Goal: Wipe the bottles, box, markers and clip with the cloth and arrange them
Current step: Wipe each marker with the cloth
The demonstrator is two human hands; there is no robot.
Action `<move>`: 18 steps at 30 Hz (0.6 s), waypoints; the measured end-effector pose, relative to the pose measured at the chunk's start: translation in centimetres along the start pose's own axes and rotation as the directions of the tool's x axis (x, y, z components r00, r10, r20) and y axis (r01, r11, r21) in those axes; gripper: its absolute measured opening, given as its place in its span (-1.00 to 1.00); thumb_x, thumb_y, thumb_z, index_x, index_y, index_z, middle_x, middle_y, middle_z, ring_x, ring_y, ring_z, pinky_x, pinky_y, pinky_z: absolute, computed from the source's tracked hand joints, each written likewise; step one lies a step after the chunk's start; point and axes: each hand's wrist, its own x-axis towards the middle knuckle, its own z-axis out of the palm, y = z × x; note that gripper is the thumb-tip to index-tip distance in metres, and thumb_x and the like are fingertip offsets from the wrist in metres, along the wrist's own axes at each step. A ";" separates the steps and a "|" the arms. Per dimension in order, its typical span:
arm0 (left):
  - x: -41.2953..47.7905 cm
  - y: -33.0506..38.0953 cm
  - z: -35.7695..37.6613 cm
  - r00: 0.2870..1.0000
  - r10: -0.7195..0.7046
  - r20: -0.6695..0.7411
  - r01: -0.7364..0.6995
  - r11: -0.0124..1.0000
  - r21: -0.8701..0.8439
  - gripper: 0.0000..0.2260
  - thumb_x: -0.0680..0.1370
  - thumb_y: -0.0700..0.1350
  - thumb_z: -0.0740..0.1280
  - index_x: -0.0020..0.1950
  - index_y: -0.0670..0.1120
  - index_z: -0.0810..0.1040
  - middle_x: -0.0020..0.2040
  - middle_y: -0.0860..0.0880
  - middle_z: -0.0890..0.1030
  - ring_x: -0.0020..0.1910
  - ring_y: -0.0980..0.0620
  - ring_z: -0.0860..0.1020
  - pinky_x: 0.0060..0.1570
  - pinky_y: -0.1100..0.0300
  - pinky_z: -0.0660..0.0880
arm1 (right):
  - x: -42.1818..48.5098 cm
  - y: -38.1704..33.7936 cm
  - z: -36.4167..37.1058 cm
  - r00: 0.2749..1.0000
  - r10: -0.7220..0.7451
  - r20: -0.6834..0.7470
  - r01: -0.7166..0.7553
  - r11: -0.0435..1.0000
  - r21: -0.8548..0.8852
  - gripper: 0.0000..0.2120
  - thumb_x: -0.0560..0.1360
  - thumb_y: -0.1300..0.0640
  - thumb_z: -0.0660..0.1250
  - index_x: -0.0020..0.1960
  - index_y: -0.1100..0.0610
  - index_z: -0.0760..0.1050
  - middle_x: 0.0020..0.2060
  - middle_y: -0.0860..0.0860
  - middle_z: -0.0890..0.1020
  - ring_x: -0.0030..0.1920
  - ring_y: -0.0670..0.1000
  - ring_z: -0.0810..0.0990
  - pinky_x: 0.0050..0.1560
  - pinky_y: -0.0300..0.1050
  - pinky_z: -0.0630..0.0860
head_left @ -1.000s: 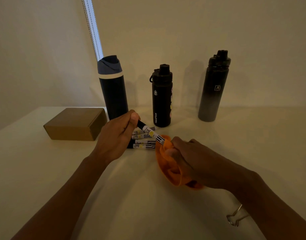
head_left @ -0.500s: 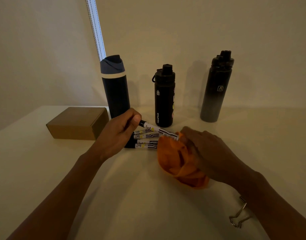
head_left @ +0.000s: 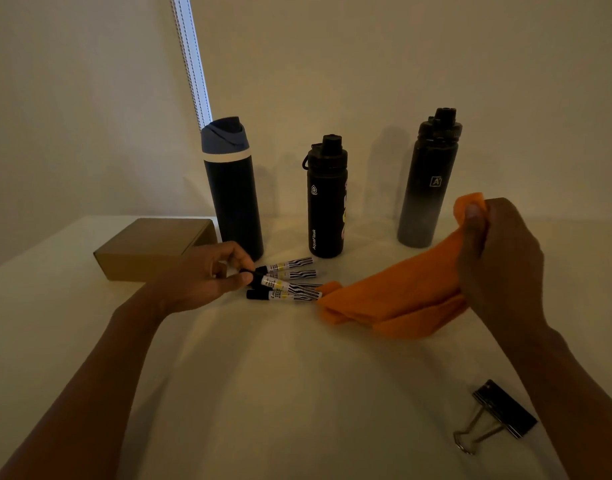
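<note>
With its cap pinched by the left hand (head_left: 200, 278), the top marker (head_left: 288, 284) is best laid parallel with the other markers (head_left: 292, 264) on the worktop (head_left: 263, 393) before release; the cloth (head_left: 401, 292), corner pinched by the raised right hand (head_left: 498, 258), lies at their tips.

Dim, bare indoor room: white table (head_left: 297, 393) against plain wall (head_left: 367, 64), narrow bright window strip (head_left: 190, 57).

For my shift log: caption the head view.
Left hand pinches one marker by its cap; right hand holds the orange cloth.
</note>
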 end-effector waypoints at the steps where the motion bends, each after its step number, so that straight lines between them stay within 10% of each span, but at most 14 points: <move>1: -0.1 -0.2 -0.1 0.999 -0.011 0.042 0.011 1.000 0.007 -0.92 0.56 -0.02 0.45 0.03 0.13 0.61 0.03 0.17 0.65 -0.15 0.12 0.58 -0.18 0.35 0.46 | 0.2 0.2 -0.1 1.000 0.018 -0.007 -0.018 1.000 0.004 -0.70 0.71 -0.07 0.03 0.15 0.14 0.38 -0.09 0.07 0.50 -0.14 0.04 0.47 -0.11 -0.02 0.40; 7: -0.4 -0.1 -0.1 0.970 -0.067 0.234 0.039 0.992 0.121 -0.86 0.46 0.11 0.53 -0.06 0.16 0.64 0.03 0.25 0.65 -0.16 0.12 0.58 -0.16 0.20 0.53 | 0.5 0.8 0.4 0.999 -0.003 0.053 0.001 0.999 0.034 -0.70 0.70 -0.06 0.09 0.24 0.12 0.42 0.01 0.03 0.47 -0.08 -0.04 0.42 -0.04 0.01 0.43; 18: 0.3 0.3 1.6 1.000 0.002 0.028 -0.011 0.948 0.318 -0.77 0.45 0.21 0.51 -0.21 0.13 0.56 -0.24 0.20 0.64 -0.19 0.30 0.58 -0.24 0.26 0.44 | -0.9 0.2 1.6 0.965 -0.083 0.249 0.041 0.985 0.169 -0.77 0.59 -0.04 0.34 0.20 0.01 0.51 0.06 -0.07 0.53 -0.07 -0.09 0.50 -0.14 -0.41 0.32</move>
